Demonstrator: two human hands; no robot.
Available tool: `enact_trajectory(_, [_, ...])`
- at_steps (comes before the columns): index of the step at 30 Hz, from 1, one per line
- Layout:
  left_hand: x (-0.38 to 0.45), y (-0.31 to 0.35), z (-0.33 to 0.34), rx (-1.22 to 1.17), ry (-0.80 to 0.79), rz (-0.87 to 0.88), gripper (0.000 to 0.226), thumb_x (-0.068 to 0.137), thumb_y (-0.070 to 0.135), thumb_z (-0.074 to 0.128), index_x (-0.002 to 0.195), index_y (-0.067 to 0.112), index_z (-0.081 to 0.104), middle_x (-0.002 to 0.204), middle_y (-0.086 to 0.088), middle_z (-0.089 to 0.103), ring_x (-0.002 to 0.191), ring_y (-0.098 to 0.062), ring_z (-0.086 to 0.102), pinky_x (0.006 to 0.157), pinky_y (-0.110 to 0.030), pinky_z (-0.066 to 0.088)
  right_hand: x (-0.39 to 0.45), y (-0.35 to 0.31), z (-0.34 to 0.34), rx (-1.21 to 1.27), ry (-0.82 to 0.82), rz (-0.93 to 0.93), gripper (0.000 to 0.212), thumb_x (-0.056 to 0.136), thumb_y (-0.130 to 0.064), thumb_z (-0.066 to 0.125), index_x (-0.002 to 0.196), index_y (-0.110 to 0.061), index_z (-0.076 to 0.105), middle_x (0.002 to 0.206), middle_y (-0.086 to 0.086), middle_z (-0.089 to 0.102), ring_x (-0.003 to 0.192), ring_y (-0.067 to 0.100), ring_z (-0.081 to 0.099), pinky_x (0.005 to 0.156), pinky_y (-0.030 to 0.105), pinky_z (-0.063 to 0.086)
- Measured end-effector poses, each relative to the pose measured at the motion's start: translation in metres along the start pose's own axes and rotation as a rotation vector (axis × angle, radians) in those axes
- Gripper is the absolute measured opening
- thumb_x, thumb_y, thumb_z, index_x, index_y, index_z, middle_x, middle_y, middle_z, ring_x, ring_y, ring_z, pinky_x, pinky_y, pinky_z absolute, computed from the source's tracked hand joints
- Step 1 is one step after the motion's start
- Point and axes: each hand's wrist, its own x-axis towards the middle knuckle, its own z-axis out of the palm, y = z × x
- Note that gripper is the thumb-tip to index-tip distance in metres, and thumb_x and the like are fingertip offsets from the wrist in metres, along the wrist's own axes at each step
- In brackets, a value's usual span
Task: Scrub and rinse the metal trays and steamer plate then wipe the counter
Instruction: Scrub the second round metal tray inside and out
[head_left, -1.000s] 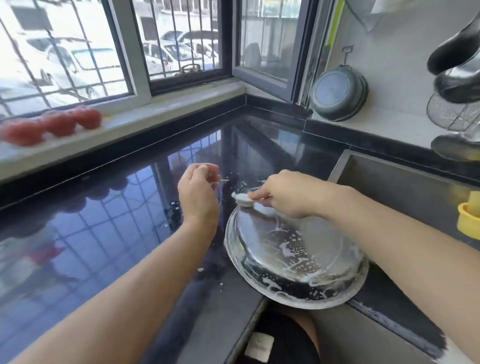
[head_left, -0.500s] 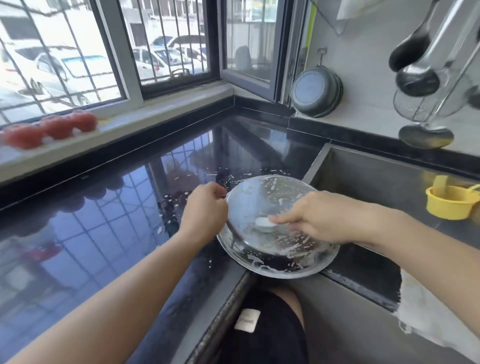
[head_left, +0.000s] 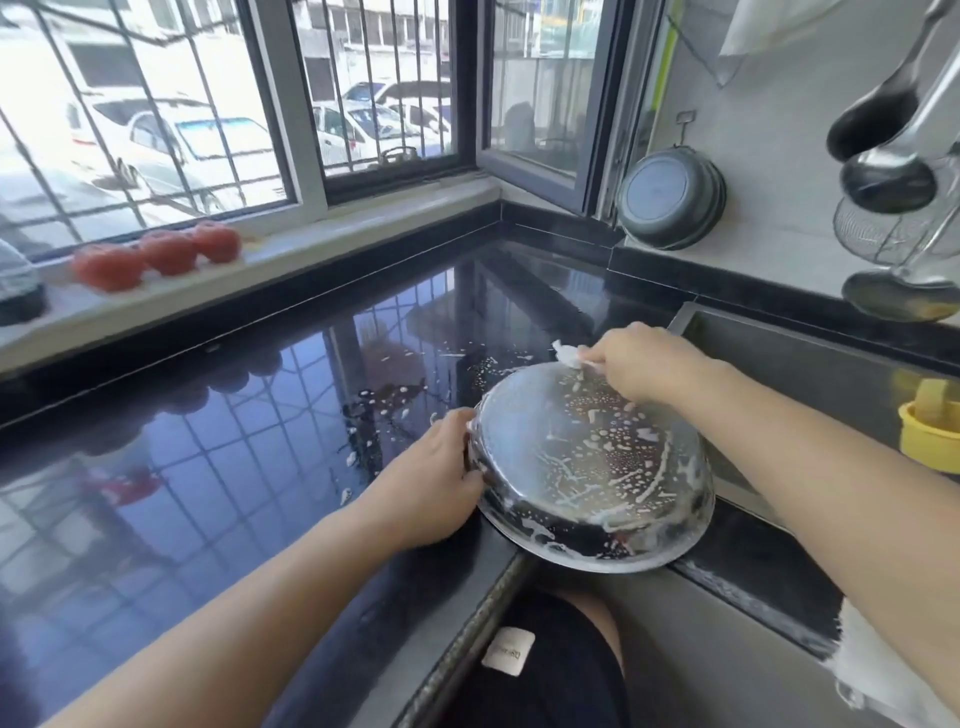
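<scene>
Fingers of the right hand (head_left: 641, 366) pinch a small white scrub pad (head_left: 566, 355) at the far rim of the upturned round metal tray (head_left: 587, 467) — sudsy, tilted, near rim on the counter's (head_left: 218, 467) front edge beside the sink (head_left: 810, 358). Left hand (head_left: 431, 488) grips the tray's left rim, fingers curled under. Unscrubbed surface lies toward the body from the pad — right hand nearer, so the stroke likely pulls back.
</scene>
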Motion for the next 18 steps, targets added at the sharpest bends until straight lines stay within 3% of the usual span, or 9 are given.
enact_trajectory(3, [-0.004,0.001,0.003,0.017,-0.034,-0.020,0.049,0.096,0.034,0.056,0.139,0.027,0.034,0.152,0.002,0.046,0.138,-0.018,0.048,0.110,-0.035,0.040,-0.018,-0.033,-0.004,0.019,-0.029,-0.212,0.037,0.105,-0.026,0.038,0.134,-0.039,0.058,0.123,0.009,0.064,0.097,0.029,0.062,0.086,0.042,0.054])
enact_trajectory(5, [-0.003,0.002,0.001,0.021,-0.054,-0.071,0.046,0.092,0.038,0.059,0.130,0.029,0.035,0.147,0.000,0.052,0.134,-0.023,0.052,0.107,-0.039,0.043,-0.035,-0.056,-0.002,0.047,-0.022,-0.361,0.036,0.104,-0.026,0.042,0.133,-0.035,0.060,0.123,0.004,0.066,0.102,0.027,0.062,0.090,0.043,0.053])
enact_trajectory(7, [-0.002,0.002,-0.002,0.041,-0.067,-0.097,0.047,0.086,0.045,0.060,0.122,0.029,0.034,0.142,-0.003,0.056,0.130,-0.027,0.055,0.105,-0.042,0.045,-0.051,-0.056,0.000,0.065,-0.035,-0.408,0.038,0.105,-0.029,0.044,0.138,-0.043,0.057,0.118,0.001,0.068,0.106,0.026,0.062,0.092,0.043,0.051])
enact_trajectory(10, [-0.004,0.002,-0.002,0.064,-0.081,-0.115,0.051,0.075,0.054,0.053,0.115,0.032,0.032,0.140,-0.004,0.058,0.125,-0.028,0.057,0.104,-0.043,0.046,-0.088,-0.034,0.007,0.168,-0.152,-0.395,0.039,0.106,-0.037,0.046,0.139,-0.056,0.050,0.088,0.001,0.066,0.083,0.019,0.057,0.087,0.036,0.050])
enact_trajectory(12, [-0.004,0.002,-0.002,0.030,-0.092,-0.112,0.055,0.076,0.053,0.055,0.122,0.035,0.030,0.144,-0.001,0.055,0.128,-0.025,0.056,0.107,-0.041,0.045,-0.108,-0.010,0.009,0.192,-0.189,-0.343,0.037,0.106,-0.040,0.046,0.138,-0.058,0.050,0.090,-0.004,0.069,0.083,0.016,0.059,0.088,0.034,0.049])
enact_trajectory(15, [-0.004,0.007,0.002,0.022,-0.104,-0.040,0.079,0.086,0.047,0.060,0.151,0.035,0.016,0.161,0.000,0.034,0.142,-0.025,0.045,0.118,-0.040,0.036,-0.110,0.044,0.019,0.229,-0.053,-0.037,0.035,0.106,-0.045,0.042,0.136,-0.062,0.048,0.134,0.001,0.065,0.114,0.028,0.063,0.096,0.041,0.050])
enact_trajectory(18, [-0.016,0.028,0.018,0.396,-0.113,0.166,0.097,0.079,0.064,0.048,0.161,0.040,0.002,0.167,-0.001,0.007,0.157,-0.033,0.010,0.127,-0.047,0.014,-0.119,0.078,0.036,0.260,0.052,0.175,0.039,0.107,-0.037,0.040,0.138,-0.060,0.048,0.139,0.005,0.062,0.117,0.034,0.061,0.092,0.043,0.052])
